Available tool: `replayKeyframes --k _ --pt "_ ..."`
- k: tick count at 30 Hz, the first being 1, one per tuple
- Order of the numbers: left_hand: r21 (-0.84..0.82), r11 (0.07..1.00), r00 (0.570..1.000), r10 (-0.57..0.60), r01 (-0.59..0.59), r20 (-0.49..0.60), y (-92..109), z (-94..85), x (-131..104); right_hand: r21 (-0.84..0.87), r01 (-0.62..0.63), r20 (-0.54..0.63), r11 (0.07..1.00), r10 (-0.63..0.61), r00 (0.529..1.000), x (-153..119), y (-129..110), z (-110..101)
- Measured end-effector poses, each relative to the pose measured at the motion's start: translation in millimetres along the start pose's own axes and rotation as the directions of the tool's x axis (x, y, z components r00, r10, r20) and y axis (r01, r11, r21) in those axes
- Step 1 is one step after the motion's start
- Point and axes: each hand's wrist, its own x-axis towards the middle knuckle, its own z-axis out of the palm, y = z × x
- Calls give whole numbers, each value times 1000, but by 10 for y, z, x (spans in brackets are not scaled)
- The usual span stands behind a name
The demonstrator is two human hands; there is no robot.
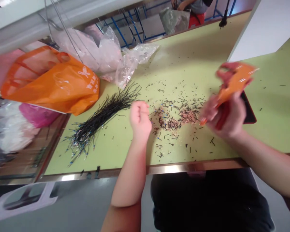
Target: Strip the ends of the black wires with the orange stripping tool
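Observation:
My left hand (pixel 140 118) is closed over the table (pixel 120 141), fingers curled; a thin dark wire seems to show at its fingertips, though what it grips is too small to name. Gripped in my right hand (pixel 230 117) is an orange and red hand tool (pixel 236 80), blurred, raised above the right part of the table. To the left of my left hand lies a long bundle of black wires (pixel 103 112) with bluish tips at its lower end. Between my hands are scattered black clippings (pixel 170 123) and a small coppery heap (pixel 188 116).
An orange bag (pixel 62 83) and clear plastic bags (pixel 106 51) stand at the back left. A dark flat object (pixel 248 111) with a red edge lies under my right hand. A white panel (pixel 265 29) rises at the right; another person's hands (pixel 182 5) show behind.

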Motion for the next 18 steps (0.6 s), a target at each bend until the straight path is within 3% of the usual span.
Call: replayKeyframes --k 2,4,7,11,14,18 --pt "-17 999 994 -37 36 -107 -31 -10 36 43 50 -122 998 -44 991 85 -115 -72" --pt "72 997 998 -15 20 -66 -6 22 18 -35 22 -120 999 -26 992 112 -94 -106" --pt "232 970 993 55 -78 106 118 107 -94 -170 -136 59 976 148 987 36 133 -75" --pt "292 922 952 188 -256 242 316 177 -252 -335 -232 277 913 331 902 -107 423 8" --pt "282 890 910 265 -357 318 407 191 -311 -315 -238 303 919 335 892 -140 495 40" --pt "270 874 886 302 -405 352 446 197 -341 -261 -274 276 926 343 898 -119 519 39"
